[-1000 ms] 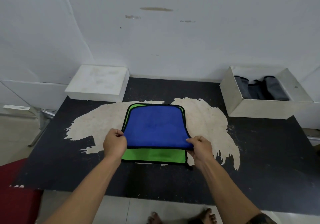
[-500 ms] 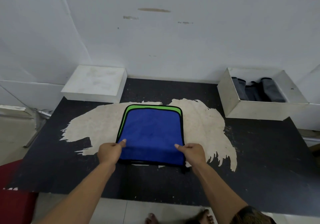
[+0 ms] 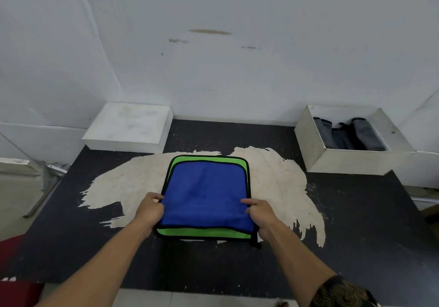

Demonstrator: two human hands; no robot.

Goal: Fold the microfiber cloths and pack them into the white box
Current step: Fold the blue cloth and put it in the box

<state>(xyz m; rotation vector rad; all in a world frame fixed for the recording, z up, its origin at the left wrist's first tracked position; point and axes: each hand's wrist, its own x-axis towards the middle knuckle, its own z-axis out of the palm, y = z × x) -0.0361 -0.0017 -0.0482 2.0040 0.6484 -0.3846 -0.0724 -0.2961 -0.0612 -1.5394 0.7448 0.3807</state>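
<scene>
Head view: both hands, left hand (image 3: 149,208) and right hand (image 3: 261,214), are pinching the blue-green microfiber cloth (image 3: 205,195) at its near corners, with the white box (image 3: 356,161) lying at two o'clock on the counter (image 3: 356,223), nearer the right grip.

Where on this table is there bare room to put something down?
Free: the table right of the cloth, before the open box, and the strip between the closed box and that one. Crowded: the centre, under the left hand and right hand.

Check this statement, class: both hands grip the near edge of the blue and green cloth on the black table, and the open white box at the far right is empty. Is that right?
Not quite. The head view shows the white box is not empty: folded grey cloths stand inside it. The rest holds: the left hand and right hand grip the near edge of the blue and green cloth on the black table.
</scene>
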